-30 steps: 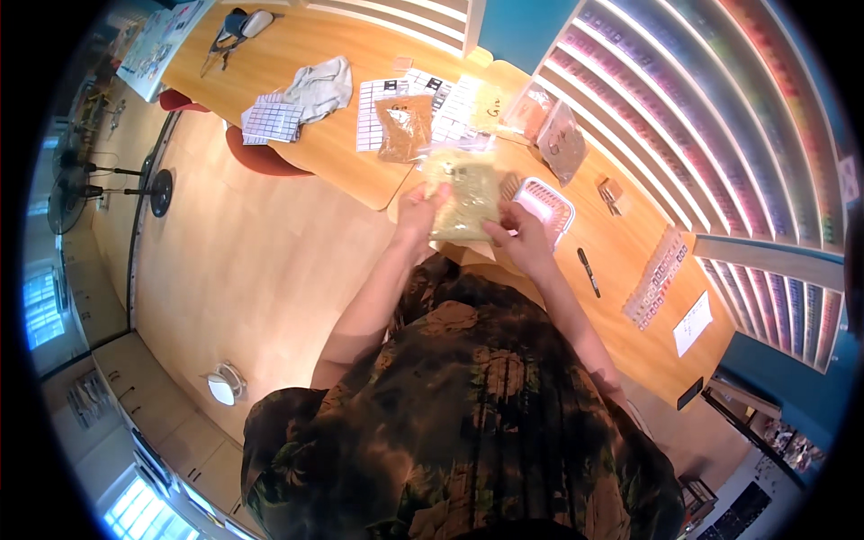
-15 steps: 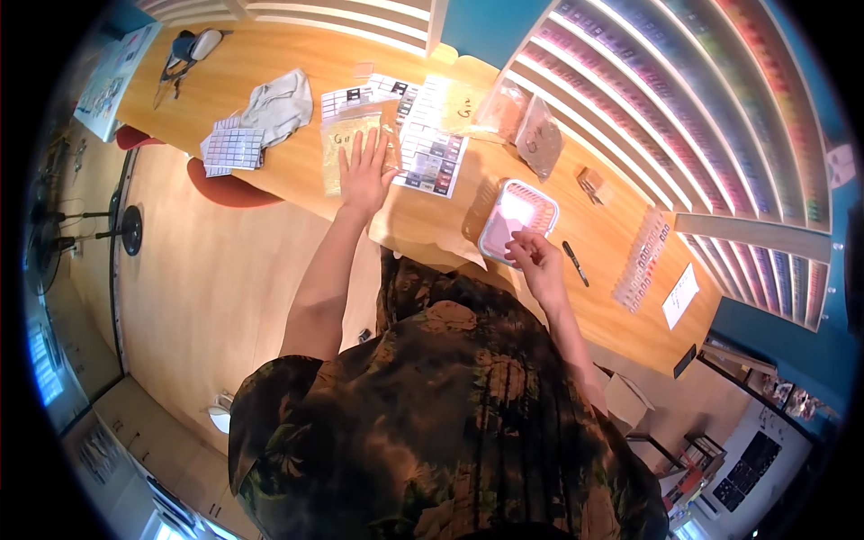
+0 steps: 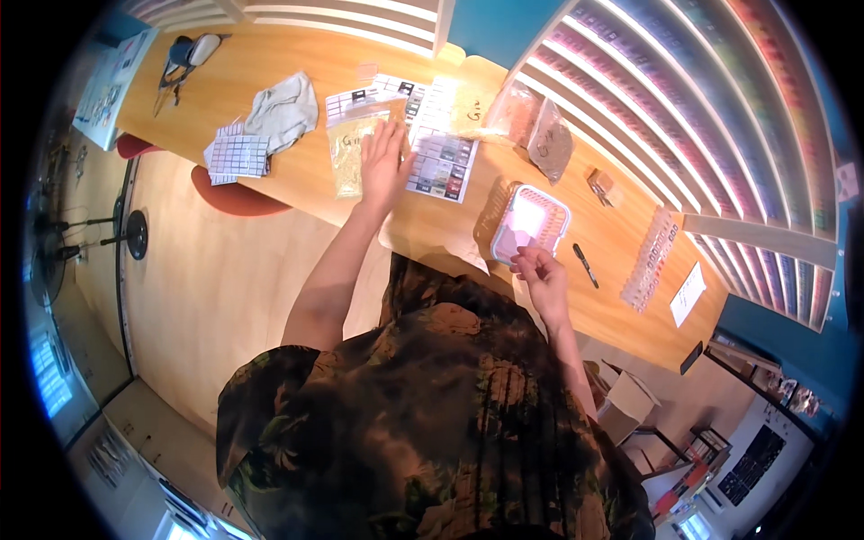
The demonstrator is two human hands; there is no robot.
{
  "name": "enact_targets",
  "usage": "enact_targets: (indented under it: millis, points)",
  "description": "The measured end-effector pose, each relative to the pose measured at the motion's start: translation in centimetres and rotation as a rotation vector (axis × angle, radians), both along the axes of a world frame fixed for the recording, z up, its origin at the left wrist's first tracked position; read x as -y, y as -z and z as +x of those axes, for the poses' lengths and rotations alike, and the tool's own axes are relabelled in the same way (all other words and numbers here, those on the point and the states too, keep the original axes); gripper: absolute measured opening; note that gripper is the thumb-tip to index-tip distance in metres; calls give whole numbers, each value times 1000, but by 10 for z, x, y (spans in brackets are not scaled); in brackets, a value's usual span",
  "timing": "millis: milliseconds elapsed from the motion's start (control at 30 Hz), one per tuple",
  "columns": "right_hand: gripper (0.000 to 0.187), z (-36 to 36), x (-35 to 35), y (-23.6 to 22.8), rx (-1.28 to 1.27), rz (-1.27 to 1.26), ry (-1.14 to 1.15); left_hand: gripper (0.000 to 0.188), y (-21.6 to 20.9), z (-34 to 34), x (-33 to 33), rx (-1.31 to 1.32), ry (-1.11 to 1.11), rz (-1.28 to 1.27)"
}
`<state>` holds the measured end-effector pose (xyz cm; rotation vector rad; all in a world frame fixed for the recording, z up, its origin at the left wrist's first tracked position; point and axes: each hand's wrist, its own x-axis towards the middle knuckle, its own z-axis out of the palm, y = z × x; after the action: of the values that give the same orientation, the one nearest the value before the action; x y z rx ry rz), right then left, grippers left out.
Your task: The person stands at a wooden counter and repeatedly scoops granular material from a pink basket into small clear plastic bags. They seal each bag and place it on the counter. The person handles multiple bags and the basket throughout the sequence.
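Bag at eleven o'clock probably sags, suiting an edge grip — left hand flat over it, right hand narrow, contents unclear

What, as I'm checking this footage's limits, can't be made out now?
Head view:
Yellow bag: right part covered by the left hand.
Right hand: too small to tell whether its fingertips hold anything.
Basket: part of its near side hidden by that hand.
Shelf items: too small and blurred to tell apart.
Shelf rack: top cut off by the upper edge.
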<state>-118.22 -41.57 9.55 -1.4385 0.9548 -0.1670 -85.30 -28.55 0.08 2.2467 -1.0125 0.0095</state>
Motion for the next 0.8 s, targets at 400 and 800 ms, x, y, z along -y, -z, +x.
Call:
enact_targets:
  millis: [400,800]
  points:
    - [24,-24,-19,-13,-36,17,200,43,31,46,152,-504,-379,232]
    - [19,-37,-8,-1,12,30,208,20,12,23,198,-680,-4,-160]
